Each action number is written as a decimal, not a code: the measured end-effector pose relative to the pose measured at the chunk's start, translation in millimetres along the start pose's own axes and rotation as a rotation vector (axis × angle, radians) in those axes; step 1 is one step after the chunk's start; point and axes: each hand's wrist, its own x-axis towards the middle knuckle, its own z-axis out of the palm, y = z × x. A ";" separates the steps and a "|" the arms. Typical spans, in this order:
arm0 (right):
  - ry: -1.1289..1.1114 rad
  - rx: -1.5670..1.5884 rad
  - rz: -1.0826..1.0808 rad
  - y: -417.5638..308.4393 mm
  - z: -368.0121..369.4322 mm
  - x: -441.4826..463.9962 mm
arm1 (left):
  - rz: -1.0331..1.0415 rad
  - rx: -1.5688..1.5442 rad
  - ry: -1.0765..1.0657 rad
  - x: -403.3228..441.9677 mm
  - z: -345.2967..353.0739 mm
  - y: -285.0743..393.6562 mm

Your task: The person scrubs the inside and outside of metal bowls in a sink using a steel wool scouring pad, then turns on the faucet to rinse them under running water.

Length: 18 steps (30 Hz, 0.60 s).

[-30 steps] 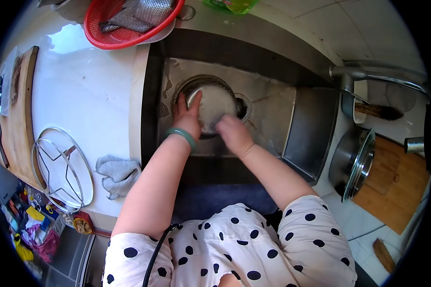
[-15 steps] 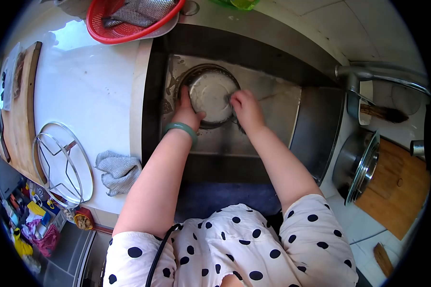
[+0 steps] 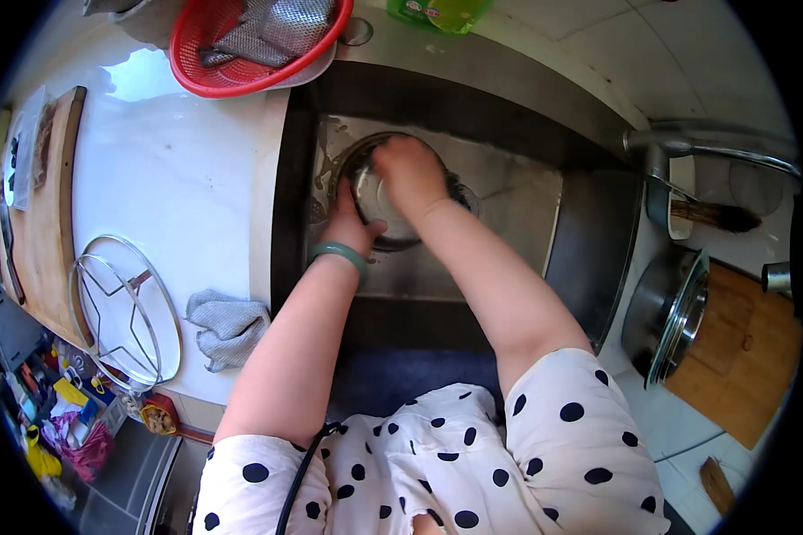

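A round metal pot point(image 3: 367, 189) stands in the stainless-steel sink point(image 3: 517, 234); whether its inside or its base faces up, I cannot tell. My left hand point(image 3: 352, 227), with a green bangle at the wrist, grips the pot's near left side. Over the pot's far part is my right hand point(image 3: 410, 174), its fingers curled down and mostly hidden. What it holds, if anything, does not show. Something dark and textured point(image 3: 456, 191) shows at the pot's right edge beside my right wrist.
A red basket point(image 3: 232, 82) with silvery fish sits at the back left. On the left counter lie a grey cloth point(image 3: 227, 328), a metal rack point(image 3: 125, 308) and a wooden board point(image 3: 49, 214). The faucet point(image 3: 665, 147) and a lidded pot point(image 3: 656, 312) are at right.
My right hand has moved from the pot's right edge leftward and away from me, over its far part. My left hand keeps its grip. The view has shifted slightly.
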 end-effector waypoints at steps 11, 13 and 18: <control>-0.110 0.021 -0.023 -19.7 -13.6 -9.1 | 0.013 -0.065 -0.048 8.4 -1.4 -9.8; -0.130 0.069 -0.145 -28.0 -11.1 -33.5 | 0.017 -0.057 -0.057 6.4 -0.1 -8.1; -0.056 -0.083 0.114 11.0 -19.9 -35.4 | 0.022 -0.047 -0.021 1.3 -1.3 -4.2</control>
